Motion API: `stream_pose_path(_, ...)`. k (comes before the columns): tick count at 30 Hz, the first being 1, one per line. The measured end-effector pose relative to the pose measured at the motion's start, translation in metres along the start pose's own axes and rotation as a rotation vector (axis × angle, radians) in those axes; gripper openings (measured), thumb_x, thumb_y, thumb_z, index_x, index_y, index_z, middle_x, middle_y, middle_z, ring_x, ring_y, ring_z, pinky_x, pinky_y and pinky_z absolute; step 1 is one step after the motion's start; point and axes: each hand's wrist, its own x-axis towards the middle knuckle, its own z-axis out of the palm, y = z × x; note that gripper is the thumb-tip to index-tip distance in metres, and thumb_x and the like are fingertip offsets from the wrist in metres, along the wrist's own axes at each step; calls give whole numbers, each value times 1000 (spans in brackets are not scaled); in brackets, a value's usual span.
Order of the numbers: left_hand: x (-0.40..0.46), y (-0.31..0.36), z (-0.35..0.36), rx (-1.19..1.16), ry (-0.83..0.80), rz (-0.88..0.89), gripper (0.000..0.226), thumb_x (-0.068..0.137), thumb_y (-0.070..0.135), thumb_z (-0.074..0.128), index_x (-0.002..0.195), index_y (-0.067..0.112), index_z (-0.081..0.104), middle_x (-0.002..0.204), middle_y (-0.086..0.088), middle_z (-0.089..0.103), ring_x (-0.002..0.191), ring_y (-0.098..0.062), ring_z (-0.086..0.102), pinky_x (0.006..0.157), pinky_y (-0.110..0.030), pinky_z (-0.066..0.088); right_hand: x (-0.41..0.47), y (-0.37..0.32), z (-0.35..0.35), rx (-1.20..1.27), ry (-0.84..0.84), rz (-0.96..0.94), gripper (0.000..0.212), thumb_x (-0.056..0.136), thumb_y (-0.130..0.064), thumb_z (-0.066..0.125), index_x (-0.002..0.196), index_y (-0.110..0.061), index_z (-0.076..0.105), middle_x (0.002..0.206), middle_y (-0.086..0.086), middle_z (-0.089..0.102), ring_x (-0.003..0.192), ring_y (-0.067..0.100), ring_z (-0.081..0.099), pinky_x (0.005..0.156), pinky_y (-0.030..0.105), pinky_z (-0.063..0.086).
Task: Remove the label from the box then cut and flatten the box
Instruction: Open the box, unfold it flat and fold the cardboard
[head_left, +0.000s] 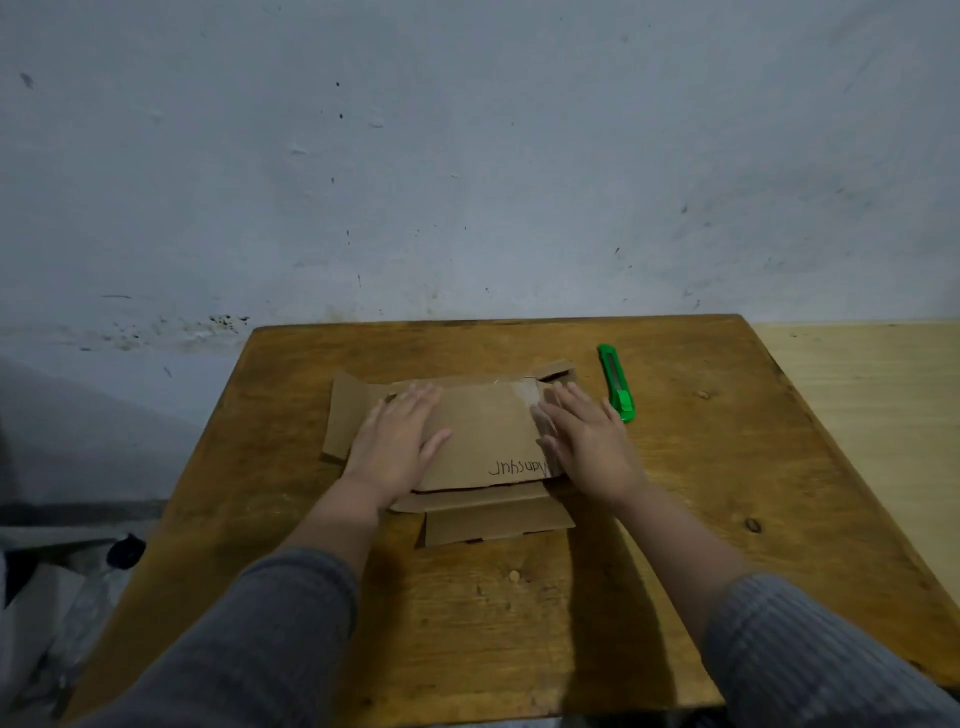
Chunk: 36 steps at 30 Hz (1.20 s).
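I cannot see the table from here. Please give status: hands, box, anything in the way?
Left hand and right hand open, pressing flat on box. Box lies flattened on table, flaps spread. Green cutter idle beside right hand, not in the way.

wooden table (701, 467): worn brown top with dark knots, pushed against the wall | wall (467, 156): pale grey-blue, scuffed, dark stains low at left | pale wood surface (872, 405): right of the table | crumpled clear plastic (47, 613): on the floor, lower left
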Motion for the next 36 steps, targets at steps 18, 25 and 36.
stream_pose_path(18, 3, -32, 37, 140, -243, -18, 57, 100, 48, 4, 150, 27, -13, 154, 12, -23, 141, -6, -22, 116, -51, -11, -43, 16, 13, 163, -137, 38, 45, 98, -32, 36, 142, -36, 30, 152, -17, 18, 143, 1, 1, 118, 51, -5)
stream_pose_path(25, 0, -31, 36, 100, -231, -22, 57, 100, 48, 5, 150, 27, -10, 155, 12, -19, 143, -7, -19, 116, -50, -11, -62, 15, 13, 117, -196, 21, 82, 76, -77, 21, 147, -36, 16, 156, -14, 5, 145, 6, -8, 116, 51, -12)
stream_pose_path(36, -1, -26, 21, -260, -230, -87, 91, 76, 72, -21, 151, 31, 8, 158, 17, 2, 144, -2, -8, 118, -46, -11, -32, -7, 20, 48, -169, 286, 77, 87, -68, 29, 150, -24, 16, 159, -7, 4, 146, 10, -6, 114, 53, -11)
